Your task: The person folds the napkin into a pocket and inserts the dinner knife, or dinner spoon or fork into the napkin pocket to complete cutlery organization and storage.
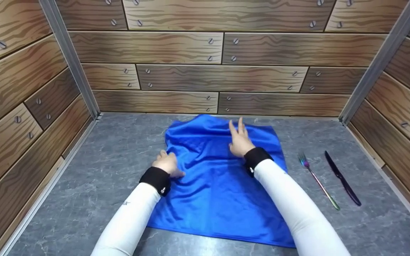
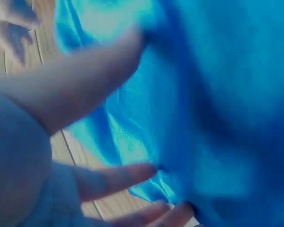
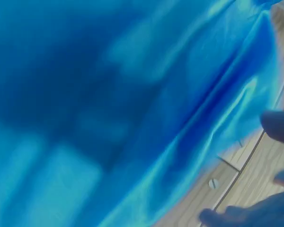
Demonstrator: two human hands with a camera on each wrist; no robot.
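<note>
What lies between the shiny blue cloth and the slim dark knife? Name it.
A slender rainbow-coloured metal fork, on the grey tabletop; the head view shows it.

Left forearm (image 1: 128, 217) and right forearm (image 1: 294, 199) extend from near to far; left hand (image 1: 167, 163) nearer, thumb spread, fingertips blurred, perhaps bent; right hand (image 1: 241, 142) farther, fingers extended.

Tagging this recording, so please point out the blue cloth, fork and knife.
Blue cloth (image 1: 219, 181): head view, on its middle.
Fork (image 1: 318, 180): head view, on its handle.
Knife (image 1: 339, 176): head view, where blade meets handle.
</note>
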